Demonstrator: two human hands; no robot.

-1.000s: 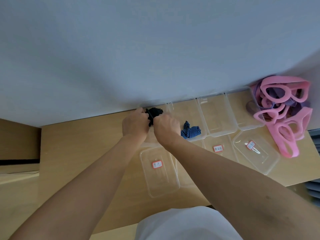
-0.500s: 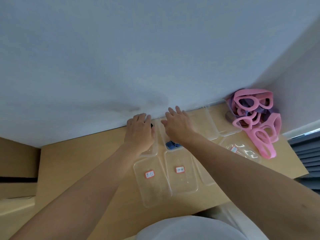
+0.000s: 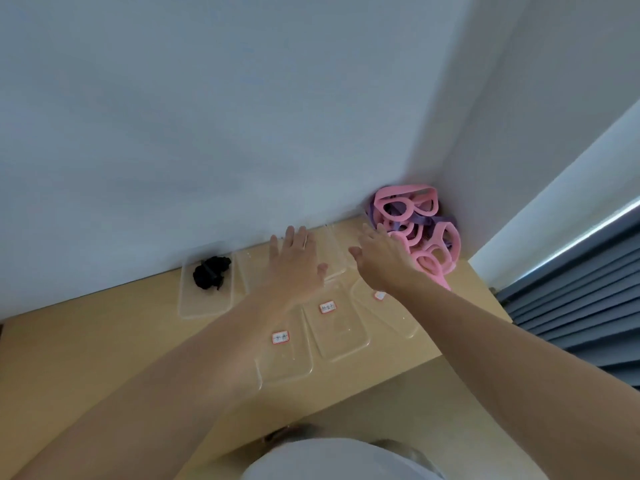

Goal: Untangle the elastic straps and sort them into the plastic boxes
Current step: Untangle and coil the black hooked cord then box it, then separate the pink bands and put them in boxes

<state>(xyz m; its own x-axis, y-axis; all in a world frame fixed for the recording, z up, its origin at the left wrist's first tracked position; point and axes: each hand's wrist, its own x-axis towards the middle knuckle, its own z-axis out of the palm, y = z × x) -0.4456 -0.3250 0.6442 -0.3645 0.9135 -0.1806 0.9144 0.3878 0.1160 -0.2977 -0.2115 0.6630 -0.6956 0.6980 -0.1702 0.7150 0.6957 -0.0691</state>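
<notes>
Pink tangle (image 3: 414, 211): heaped in the far right corner of the desk (image 3: 104, 341), against the wall (image 3: 242, 133). Purple straps (image 3: 424, 221) run through its loops, and none of it is sorted yet.
Right hand (image 3: 381, 258): open and holding nothing. The fingers reach toward the tangle, with the tips at its edge.
Left hand (image 3: 298, 261): open with fingers spread, over the far row of boxes. I cannot tell whether it touches them.
Black strap (image 3: 211, 277): bunched up, alone in the leftmost box (image 3: 207, 304).
Lids (image 3: 339, 337): three clear labelled pieces in the near row, probably lids. They lie under or just beside the forearms.
Clump risk: pink and purple interlock, so pulling one loop would likely bring the whole heap. It could sweep across the light boxes and knock them out of line.
Knot risk: a hard tug from one side may cinch the loops tighter. The left hand would do better holding the heap down.
Snap-back risk: a stretched strap that slips free could flick off the desk's right edge, which is close to the heap.
Sorting risk: the labels are too small to read, so a strap could end up in the wrong box.
Forearm risk: reaching this far may drag the lids toward the near edge.
</notes>
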